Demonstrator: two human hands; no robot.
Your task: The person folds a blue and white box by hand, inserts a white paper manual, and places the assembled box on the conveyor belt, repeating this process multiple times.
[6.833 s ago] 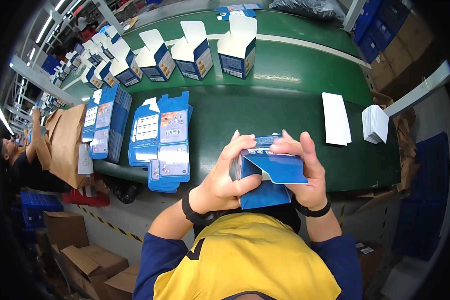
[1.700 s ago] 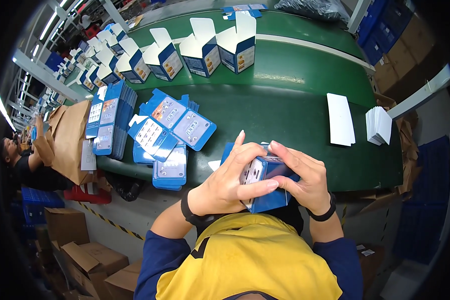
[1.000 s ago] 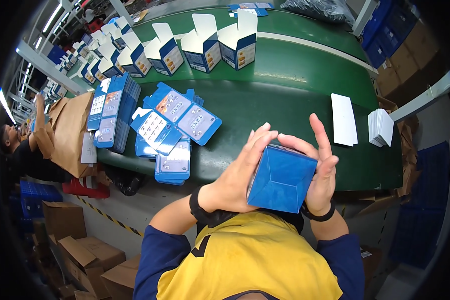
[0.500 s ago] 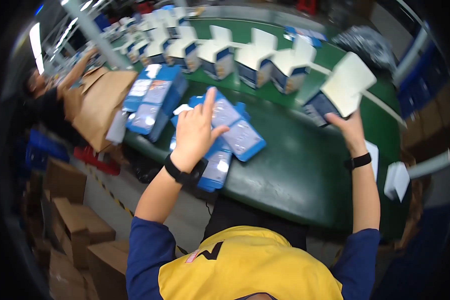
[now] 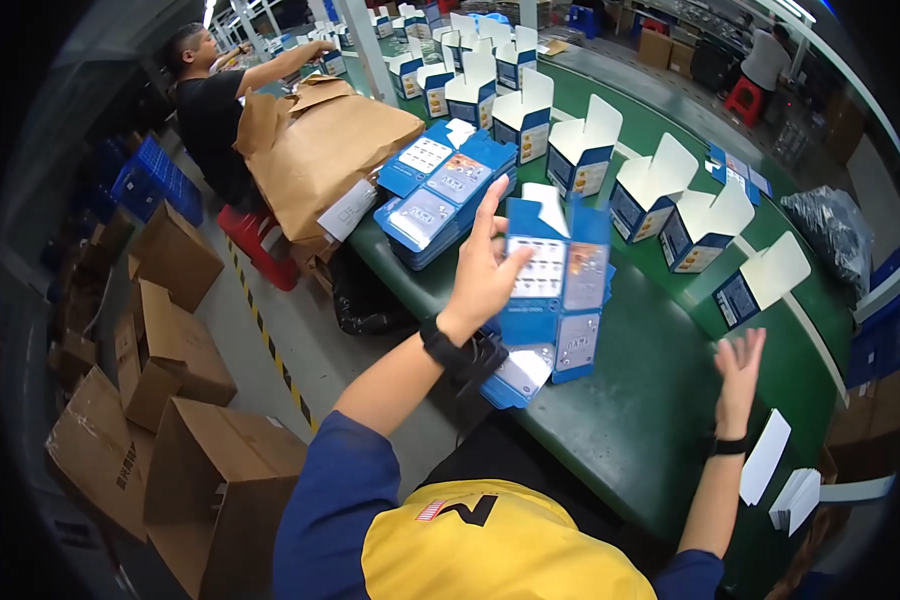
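Note:
At the middle of the table, my left hand (image 5: 482, 275) pinches the left edge of a flat blue carton blank (image 5: 582, 275), its thumb on the printed face. More flat blanks (image 5: 522, 375) lie beneath it. My right hand (image 5: 738, 378) is open with fingers spread, holding nothing. Just beyond its fingertips stands an erected blue-and-white box (image 5: 738, 300) with its white lid flap up. Further along are similar open boxes (image 5: 655, 190) in rows. To the left of my left hand sits a stack of flat blue blanks (image 5: 440, 200).
A large brown paper bag (image 5: 320, 160) leans at the table's left edge, with a co-worker (image 5: 210, 120) behind it. White cards (image 5: 767, 455) lie at the right edge. A grey plastic bag (image 5: 828, 230) is at the far right. Cardboard cartons (image 5: 220, 490) stand on the floor at left.
My right hand has let go of the erected box, which now stands on the table, and has drawn back. My left hand has closed on a blank and raised it. The view has swung right.

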